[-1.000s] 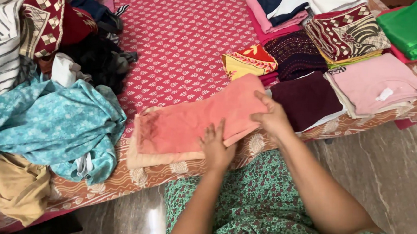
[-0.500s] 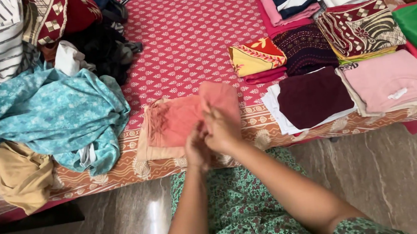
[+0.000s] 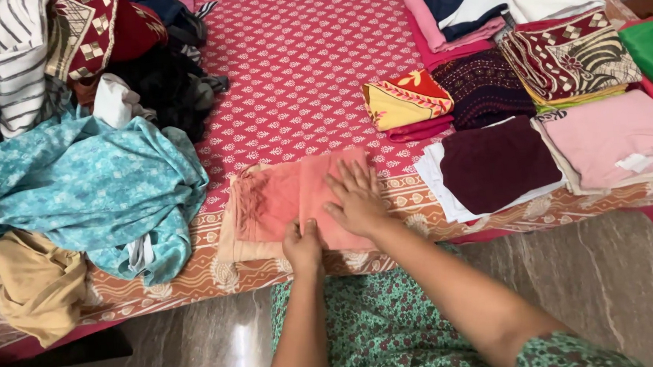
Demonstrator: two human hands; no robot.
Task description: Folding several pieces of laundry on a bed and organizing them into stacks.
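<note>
Head view looks down on a bed spread (image 3: 296, 64) in red print, and the folding looks better than half done, judging by the piles. The salmon-pink garment (image 3: 297, 204) lies near the bed's front edge, already folded into a compact rectangle. The right hand (image 3: 354, 197) rests flat on it, fingers spread, pressing the top layer down. The left hand (image 3: 302, 245) sits at the near edge, fingers curled onto the cloth; whether it pinches the hem I cannot tell. To the right, finished work is stacked in rows: a maroon piece (image 3: 495, 162), a pale pink one (image 3: 615, 139), a yellow-and-red one (image 3: 404, 99). To the left, a loose heap waits: a turquoise garment (image 3: 93, 190), a tan one (image 3: 34, 284), dark clothes (image 3: 158, 88).
</note>
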